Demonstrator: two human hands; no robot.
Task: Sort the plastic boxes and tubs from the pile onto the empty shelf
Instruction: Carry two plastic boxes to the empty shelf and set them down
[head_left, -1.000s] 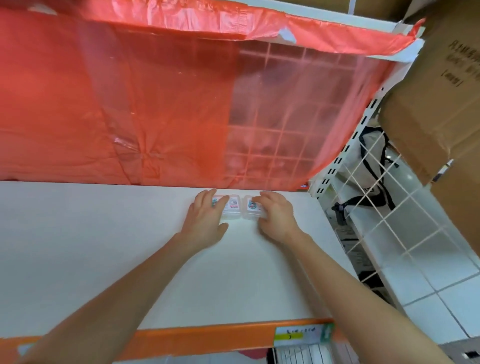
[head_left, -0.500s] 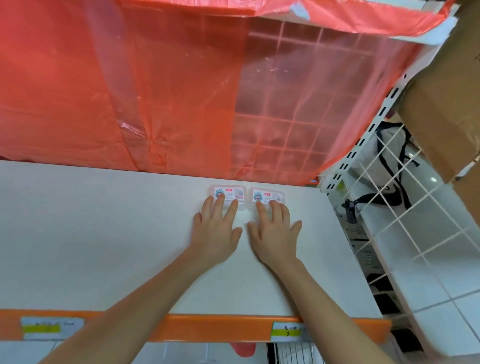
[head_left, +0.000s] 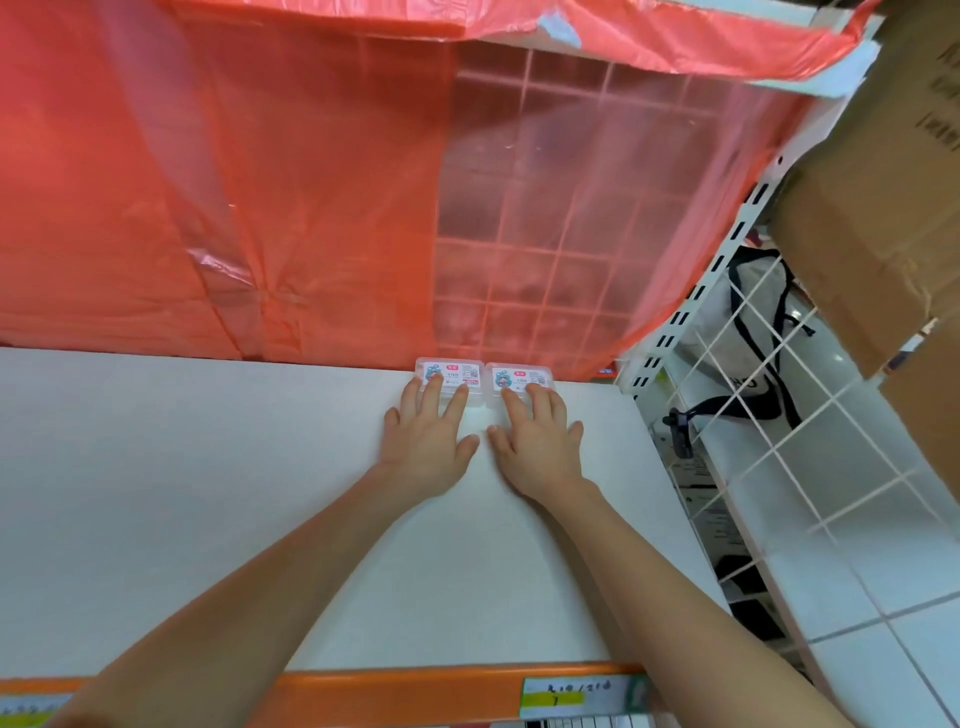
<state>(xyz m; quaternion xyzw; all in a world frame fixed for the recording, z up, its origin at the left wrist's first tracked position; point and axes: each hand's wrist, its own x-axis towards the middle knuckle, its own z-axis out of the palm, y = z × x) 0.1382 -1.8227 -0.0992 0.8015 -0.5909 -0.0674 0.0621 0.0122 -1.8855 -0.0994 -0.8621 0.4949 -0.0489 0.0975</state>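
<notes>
Farther back now, both plastic boxes (head_left: 449, 375) sit at the shelf (head_left: 208, 493) rear; our left hand (head_left: 426, 441) and right hand (head_left: 540, 447) press them, fingers (head_left: 431, 389) straight, apart. Pushing on could wedge them under the red sheet (head_left: 234, 208).

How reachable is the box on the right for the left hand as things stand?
Likely yes, though awkwardly: the right box sits beside the left box, which the left hand touches, but the right hand rests on the right box's near edge.

Probably a shop: price-labelled shelf edge (head_left: 405, 693), slotted uprights (head_left: 688, 296), stacked cartons (head_left: 883, 208)
</notes>
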